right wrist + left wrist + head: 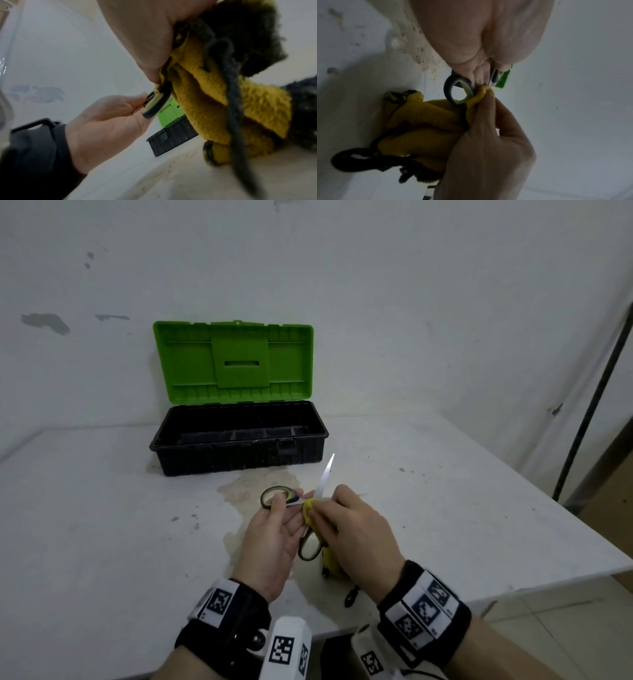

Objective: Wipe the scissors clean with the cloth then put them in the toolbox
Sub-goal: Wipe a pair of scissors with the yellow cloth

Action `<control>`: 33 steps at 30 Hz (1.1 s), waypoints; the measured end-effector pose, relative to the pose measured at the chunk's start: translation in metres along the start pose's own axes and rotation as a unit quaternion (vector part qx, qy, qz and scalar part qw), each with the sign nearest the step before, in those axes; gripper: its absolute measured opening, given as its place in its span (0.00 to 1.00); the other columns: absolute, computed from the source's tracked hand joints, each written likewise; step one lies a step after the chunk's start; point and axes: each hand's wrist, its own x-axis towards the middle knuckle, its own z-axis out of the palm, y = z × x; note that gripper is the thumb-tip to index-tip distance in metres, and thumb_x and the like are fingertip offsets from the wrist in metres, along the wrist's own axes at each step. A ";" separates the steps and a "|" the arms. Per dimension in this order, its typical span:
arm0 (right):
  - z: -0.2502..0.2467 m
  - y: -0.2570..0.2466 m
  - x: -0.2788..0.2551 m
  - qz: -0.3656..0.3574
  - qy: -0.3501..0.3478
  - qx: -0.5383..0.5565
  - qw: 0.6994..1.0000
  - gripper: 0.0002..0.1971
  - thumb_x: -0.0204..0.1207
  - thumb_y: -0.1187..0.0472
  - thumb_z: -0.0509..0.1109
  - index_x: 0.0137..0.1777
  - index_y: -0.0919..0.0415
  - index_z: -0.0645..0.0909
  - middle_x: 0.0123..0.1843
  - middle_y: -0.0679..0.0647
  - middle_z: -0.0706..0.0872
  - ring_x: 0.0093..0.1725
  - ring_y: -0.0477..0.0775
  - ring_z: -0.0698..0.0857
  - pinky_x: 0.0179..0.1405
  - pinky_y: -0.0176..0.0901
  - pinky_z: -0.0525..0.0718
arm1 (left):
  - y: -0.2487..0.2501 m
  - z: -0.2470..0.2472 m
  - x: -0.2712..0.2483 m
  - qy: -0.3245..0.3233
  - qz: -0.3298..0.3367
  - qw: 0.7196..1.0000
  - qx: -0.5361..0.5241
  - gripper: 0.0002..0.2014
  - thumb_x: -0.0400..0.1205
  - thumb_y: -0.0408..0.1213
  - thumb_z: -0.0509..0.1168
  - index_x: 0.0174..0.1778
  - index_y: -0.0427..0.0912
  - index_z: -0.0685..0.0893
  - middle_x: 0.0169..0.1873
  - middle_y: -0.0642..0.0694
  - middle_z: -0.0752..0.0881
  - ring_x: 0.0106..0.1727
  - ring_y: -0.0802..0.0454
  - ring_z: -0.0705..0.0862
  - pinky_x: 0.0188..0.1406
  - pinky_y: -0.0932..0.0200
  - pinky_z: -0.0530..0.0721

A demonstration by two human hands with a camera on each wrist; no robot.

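Observation:
The scissors (324, 478) have grey-and-lime handles and stand spread, one bright blade pointing up toward the toolbox. My left hand (286, 508) lies palm up and grips them at the handle loop (458, 93), thumb over it. My right hand (327, 510) pinches a yellow cloth (309, 510) against the scissors near the pivot. The rest of the cloth (423, 121) hangs under that hand, with dark trim and a black loop. In the right wrist view the cloth (205, 102) fills the right side and the left hand (106, 119) holds the handle (155, 106). The blade under the cloth is hidden.
The black toolbox (239, 463) stands open behind my hands, its green lid (233, 357) leaning back toward the wall. The white table (102, 525) is stained around the hands. Its right edge (513, 580) runs close by, with floor beyond.

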 end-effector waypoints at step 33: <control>0.005 0.027 0.049 0.185 -0.203 0.261 0.925 0.16 0.79 0.41 0.66 0.55 0.50 0.87 0.47 0.43 0.91 0.45 0.38 0.87 0.42 0.31 0.80 | 0.015 0.005 0.037 0.084 0.061 0.990 -0.098 0.20 0.93 0.42 0.49 0.59 0.33 0.82 0.53 0.39 0.93 0.52 0.55 0.92 0.46 0.66 0.89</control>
